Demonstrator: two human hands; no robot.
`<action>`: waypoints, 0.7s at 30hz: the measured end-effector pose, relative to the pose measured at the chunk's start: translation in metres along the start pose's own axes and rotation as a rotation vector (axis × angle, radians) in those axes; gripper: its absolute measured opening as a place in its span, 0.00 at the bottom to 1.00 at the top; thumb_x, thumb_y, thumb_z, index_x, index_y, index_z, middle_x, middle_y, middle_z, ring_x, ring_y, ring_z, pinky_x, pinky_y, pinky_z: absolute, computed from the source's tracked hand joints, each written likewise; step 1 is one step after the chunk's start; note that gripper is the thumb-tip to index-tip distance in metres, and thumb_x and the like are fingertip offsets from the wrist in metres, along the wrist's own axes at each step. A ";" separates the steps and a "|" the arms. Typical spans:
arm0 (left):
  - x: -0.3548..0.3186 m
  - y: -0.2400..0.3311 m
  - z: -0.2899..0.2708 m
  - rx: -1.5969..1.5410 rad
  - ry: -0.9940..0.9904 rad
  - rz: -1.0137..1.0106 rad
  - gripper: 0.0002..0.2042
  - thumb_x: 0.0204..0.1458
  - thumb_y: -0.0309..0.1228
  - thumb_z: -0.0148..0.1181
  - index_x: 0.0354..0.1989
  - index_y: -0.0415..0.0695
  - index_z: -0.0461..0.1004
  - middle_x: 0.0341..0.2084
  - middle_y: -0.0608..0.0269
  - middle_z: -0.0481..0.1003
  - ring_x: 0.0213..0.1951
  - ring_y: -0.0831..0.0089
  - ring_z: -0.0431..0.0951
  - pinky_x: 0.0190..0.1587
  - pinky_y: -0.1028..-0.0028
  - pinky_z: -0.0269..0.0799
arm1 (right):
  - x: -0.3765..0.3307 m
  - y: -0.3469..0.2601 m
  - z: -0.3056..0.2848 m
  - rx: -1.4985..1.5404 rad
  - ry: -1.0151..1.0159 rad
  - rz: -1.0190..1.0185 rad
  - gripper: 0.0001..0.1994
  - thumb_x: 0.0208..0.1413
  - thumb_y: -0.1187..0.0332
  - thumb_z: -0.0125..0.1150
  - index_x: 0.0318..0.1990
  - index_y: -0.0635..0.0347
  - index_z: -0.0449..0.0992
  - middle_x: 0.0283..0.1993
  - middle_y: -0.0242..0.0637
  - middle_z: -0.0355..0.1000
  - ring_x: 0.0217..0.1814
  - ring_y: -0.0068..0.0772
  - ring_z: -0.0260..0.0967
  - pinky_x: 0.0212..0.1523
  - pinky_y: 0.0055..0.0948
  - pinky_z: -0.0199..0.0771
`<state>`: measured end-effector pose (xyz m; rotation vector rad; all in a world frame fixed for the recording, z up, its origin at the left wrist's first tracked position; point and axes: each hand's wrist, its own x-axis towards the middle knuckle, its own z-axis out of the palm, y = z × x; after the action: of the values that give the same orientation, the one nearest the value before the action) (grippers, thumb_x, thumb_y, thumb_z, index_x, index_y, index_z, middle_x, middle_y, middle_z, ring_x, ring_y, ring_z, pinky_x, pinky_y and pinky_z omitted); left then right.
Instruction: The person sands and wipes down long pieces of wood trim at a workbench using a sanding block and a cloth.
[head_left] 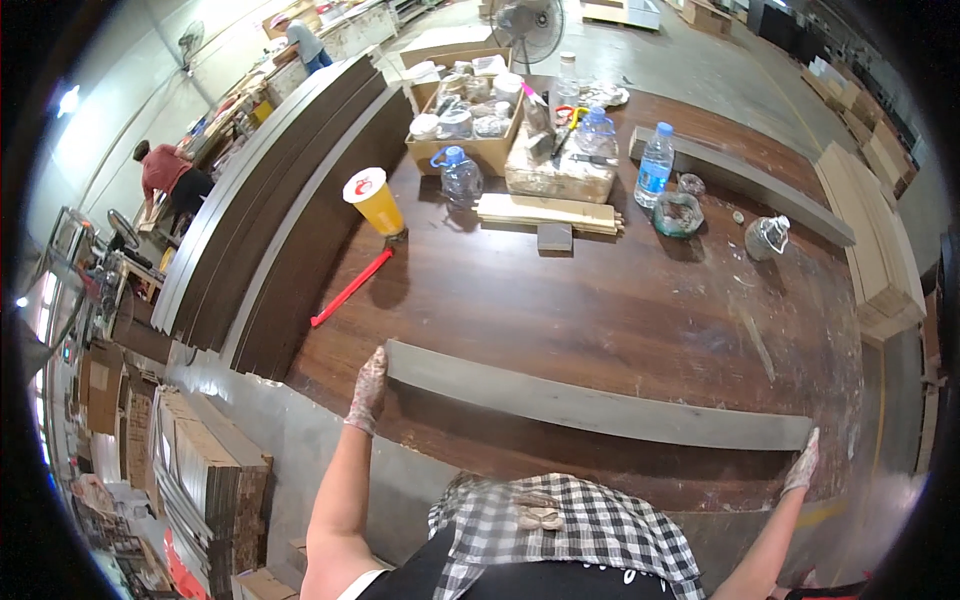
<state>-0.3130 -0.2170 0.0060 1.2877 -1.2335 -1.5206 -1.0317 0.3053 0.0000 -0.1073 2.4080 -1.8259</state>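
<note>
A long grey board (590,402) spans the near side of the brown table, held at its two ends. My left hand (369,388), in a stained thin glove, is closed on its left end. At the right end, my right hand (801,464), gloved too, grips the board's corner. Part of the fingers of both hands is hidden by the board ends. Beneath the board the brown tabletop (560,300) shows, with a dark shadow along the lower edge.
Stacked grey boards (290,190) line the table's left side. A yellow cup (376,204), a red strip (352,288), a carton of jars (470,150), wooden slats (550,213), a water bottle (655,165) and another grey board (760,188) lie farther back. Two people work at the far left.
</note>
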 end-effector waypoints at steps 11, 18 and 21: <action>-0.022 0.004 0.001 0.060 0.009 0.046 0.25 0.65 0.44 0.47 0.62 0.37 0.66 0.59 0.59 0.70 0.60 0.69 0.68 0.65 0.69 0.59 | 0.001 0.027 0.009 0.197 -0.039 0.080 0.26 0.65 0.54 0.50 0.62 0.66 0.68 0.63 0.36 0.67 0.64 0.32 0.61 0.67 0.33 0.55; -0.018 0.021 0.002 0.344 0.057 0.025 0.21 0.65 0.34 0.47 0.63 0.38 0.66 0.61 0.54 0.68 0.63 0.67 0.66 0.65 0.68 0.59 | 0.010 -0.013 -0.006 -0.276 0.018 -0.023 0.26 0.65 0.55 0.50 0.62 0.66 0.67 0.64 0.42 0.66 0.66 0.33 0.61 0.68 0.33 0.54; -0.022 0.046 0.002 0.565 0.347 0.268 0.19 0.63 0.33 0.49 0.60 0.38 0.68 0.57 0.51 0.71 0.61 0.62 0.68 0.63 0.67 0.62 | 0.001 -0.080 0.052 -0.370 0.159 -0.311 0.19 0.64 0.62 0.53 0.57 0.65 0.71 0.58 0.42 0.71 0.59 0.36 0.67 0.64 0.33 0.62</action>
<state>-0.3118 -0.2061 0.0555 1.5786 -1.5802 -0.7360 -1.0264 0.2334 0.0634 -0.4036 2.9618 -1.5157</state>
